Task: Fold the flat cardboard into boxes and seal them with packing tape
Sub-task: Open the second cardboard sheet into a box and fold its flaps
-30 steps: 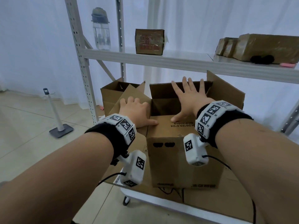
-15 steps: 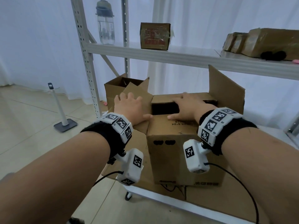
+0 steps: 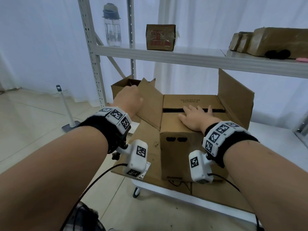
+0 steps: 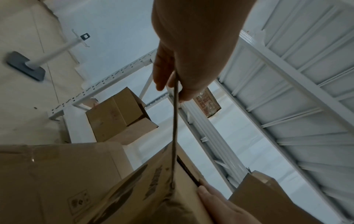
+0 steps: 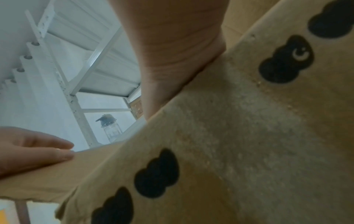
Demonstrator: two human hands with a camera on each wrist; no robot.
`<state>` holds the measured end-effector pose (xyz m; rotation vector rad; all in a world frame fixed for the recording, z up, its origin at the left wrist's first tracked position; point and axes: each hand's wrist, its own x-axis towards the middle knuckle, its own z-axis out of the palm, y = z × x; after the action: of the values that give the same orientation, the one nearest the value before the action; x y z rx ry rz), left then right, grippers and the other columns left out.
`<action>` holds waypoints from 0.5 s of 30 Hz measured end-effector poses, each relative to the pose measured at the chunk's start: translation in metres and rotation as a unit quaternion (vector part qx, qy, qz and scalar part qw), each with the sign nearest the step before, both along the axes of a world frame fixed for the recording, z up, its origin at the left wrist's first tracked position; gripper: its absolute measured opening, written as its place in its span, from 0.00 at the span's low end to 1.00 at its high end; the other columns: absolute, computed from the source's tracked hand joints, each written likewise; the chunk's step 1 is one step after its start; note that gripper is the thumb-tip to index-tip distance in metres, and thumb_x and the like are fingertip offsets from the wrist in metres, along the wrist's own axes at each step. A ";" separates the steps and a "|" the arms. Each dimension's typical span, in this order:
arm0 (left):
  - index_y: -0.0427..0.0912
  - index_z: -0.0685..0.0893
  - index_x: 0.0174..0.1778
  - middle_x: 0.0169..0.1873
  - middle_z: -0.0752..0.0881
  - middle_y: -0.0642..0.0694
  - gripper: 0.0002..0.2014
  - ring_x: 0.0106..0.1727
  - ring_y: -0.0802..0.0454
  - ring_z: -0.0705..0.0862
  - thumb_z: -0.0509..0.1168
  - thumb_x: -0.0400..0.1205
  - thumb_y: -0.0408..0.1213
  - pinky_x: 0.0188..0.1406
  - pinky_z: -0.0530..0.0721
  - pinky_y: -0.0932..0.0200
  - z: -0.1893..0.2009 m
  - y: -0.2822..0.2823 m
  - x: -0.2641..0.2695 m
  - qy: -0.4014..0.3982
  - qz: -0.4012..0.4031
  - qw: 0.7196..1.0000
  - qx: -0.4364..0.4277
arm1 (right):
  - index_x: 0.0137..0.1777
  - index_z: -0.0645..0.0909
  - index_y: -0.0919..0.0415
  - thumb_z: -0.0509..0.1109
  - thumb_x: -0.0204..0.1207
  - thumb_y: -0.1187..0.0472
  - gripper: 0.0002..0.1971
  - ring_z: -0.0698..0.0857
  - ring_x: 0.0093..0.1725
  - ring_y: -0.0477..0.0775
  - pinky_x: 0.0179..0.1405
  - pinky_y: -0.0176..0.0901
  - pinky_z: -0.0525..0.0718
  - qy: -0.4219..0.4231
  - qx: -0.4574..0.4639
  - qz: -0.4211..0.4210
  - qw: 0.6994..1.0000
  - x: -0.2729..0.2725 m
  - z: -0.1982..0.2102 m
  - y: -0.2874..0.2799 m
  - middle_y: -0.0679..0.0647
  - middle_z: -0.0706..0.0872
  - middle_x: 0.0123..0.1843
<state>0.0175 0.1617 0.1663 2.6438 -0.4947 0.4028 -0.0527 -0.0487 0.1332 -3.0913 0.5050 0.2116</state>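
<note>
A brown corrugated cardboard box (image 3: 176,152) with two black cloud-shaped prints on its near side stands on flattened brown cardboard sheets (image 3: 146,152) that cover the low white shelf (image 3: 166,189) of a metal rack, close to that shelf's front edge. Its near top flap (image 3: 173,124) and far top flap (image 3: 191,101) are folded down, with a dark slit between them. The right hand (image 3: 195,117) lies flat on the near flap, fingers spread and straight, their tips reaching across the slit. The right side flap (image 3: 235,95) stands upright. The left hand (image 3: 128,102) holds the left side flap (image 3: 150,104), which leans outward; in the left wrist view the flap's edge runs between thumb and fingers (image 4: 162,71), which close lightly on it. Behind the left flap, toward the shelf's back left corner, sits a smaller open brown cardboard box (image 3: 120,87). On the upper white shelf (image 3: 166,59) stand a clear water bottle with a dark lid (image 3: 112,25), a small brown carton with red print (image 3: 160,37) and, toward the right end, several brown wrapped parcels (image 3: 266,42). A white pole on a grey base (image 3: 68,112) stands on the tiled floor at left.
</note>
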 end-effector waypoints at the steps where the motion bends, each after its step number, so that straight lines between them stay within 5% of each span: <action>1: 0.32 0.78 0.58 0.54 0.84 0.36 0.11 0.51 0.41 0.82 0.58 0.83 0.32 0.45 0.74 0.55 0.001 -0.003 -0.004 -0.009 -0.017 0.999 -0.048 | 0.87 0.48 0.51 0.40 0.86 0.43 0.30 0.45 0.86 0.62 0.79 0.73 0.32 -0.004 0.009 -0.008 1.000 -0.002 -0.001 -0.003 0.52 0.47 0.88; 5: 0.37 0.69 0.78 0.64 0.82 0.42 0.24 0.61 0.48 0.81 0.58 0.84 0.32 0.59 0.80 0.57 0.005 -0.023 -0.027 0.016 -0.093 0.958 -0.271 | 0.86 0.51 0.50 0.42 0.86 0.43 0.29 0.47 0.86 0.62 0.79 0.74 0.36 -0.020 0.039 -0.017 0.999 -0.009 -0.004 -0.007 0.52 0.49 0.88; 8: 0.42 0.61 0.82 0.68 0.80 0.47 0.29 0.63 0.52 0.81 0.60 0.84 0.36 0.63 0.80 0.57 0.003 -0.041 -0.042 0.063 -0.172 0.920 -0.346 | 0.86 0.53 0.50 0.43 0.86 0.39 0.31 0.48 0.86 0.62 0.79 0.73 0.37 -0.031 0.056 -0.014 0.998 -0.013 -0.001 -0.006 0.52 0.49 0.88; 11: 0.44 0.71 0.78 0.63 0.82 0.53 0.27 0.64 0.56 0.81 0.65 0.81 0.42 0.63 0.81 0.57 -0.006 -0.057 -0.049 0.075 -0.237 0.935 -0.252 | 0.84 0.59 0.53 0.48 0.85 0.38 0.32 0.54 0.85 0.61 0.80 0.71 0.44 -0.058 0.053 -0.001 0.997 -0.015 0.000 -0.008 0.55 0.58 0.86; 13: 0.45 0.80 0.69 0.57 0.87 0.49 0.21 0.58 0.51 0.84 0.66 0.80 0.45 0.60 0.84 0.51 -0.016 -0.063 -0.051 0.055 -0.243 0.960 -0.125 | 0.77 0.69 0.56 0.56 0.85 0.47 0.24 0.67 0.78 0.62 0.80 0.67 0.57 -0.110 0.084 0.012 0.990 -0.018 0.003 -0.011 0.58 0.71 0.78; 15: 0.47 0.81 0.66 0.54 0.87 0.49 0.19 0.54 0.49 0.84 0.67 0.79 0.48 0.56 0.83 0.51 -0.024 -0.067 -0.052 0.025 -0.226 0.974 -0.012 | 0.65 0.78 0.58 0.60 0.82 0.58 0.14 0.79 0.64 0.62 0.70 0.59 0.74 -0.172 0.129 0.017 0.976 -0.027 0.010 -0.012 0.59 0.83 0.66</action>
<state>-0.0349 0.0952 0.1421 2.4106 -1.0357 0.1972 -0.0796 -0.0608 0.1430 -2.7951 0.3762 -0.2376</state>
